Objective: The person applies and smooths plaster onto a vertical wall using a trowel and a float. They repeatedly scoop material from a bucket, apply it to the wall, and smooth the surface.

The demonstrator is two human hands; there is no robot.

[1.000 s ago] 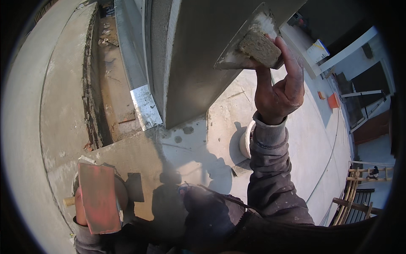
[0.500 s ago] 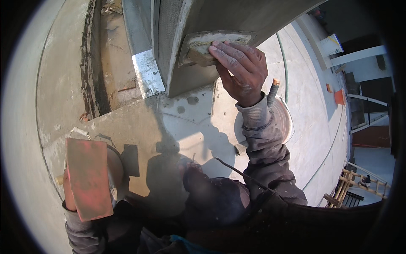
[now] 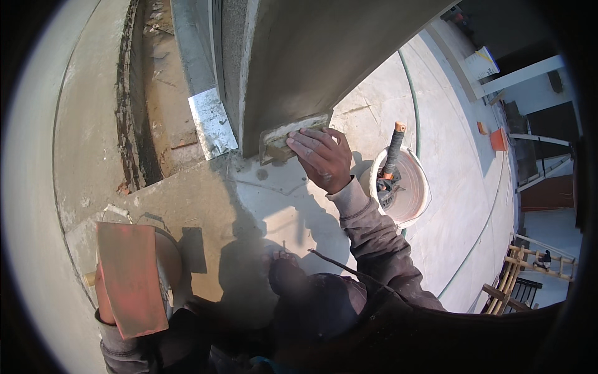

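My right hand [image 3: 321,159] is closed on a plastering trowel [image 3: 271,142] with a thin plate and a mortar-smeared grip. The plate lies against the grey plastered face of an upright pillar [image 3: 293,56], near its foot. At the lower left, my left hand [image 3: 106,305] holds up a flat, reddish rectangular board [image 3: 131,280], with grey smears on its face. Most of that hand and its fingers are hidden behind the board. A round pale bucket [image 3: 168,262] shows partly behind the board's right edge.
Right of my forearm stands a white bucket [image 3: 414,187] holding a tool with a black-wrapped handle [image 3: 393,149]. A shiny metal sheet [image 3: 213,124] lies beside the pillar's foot. A green hose [image 3: 411,93] crosses the floor. Bamboo poles [image 3: 507,280] are at the far right.
My right hand has moved the trowel down the pillar face, toward its foot and slightly left. The bucket on the right shows more fully now. The reddish board sits slightly lower.
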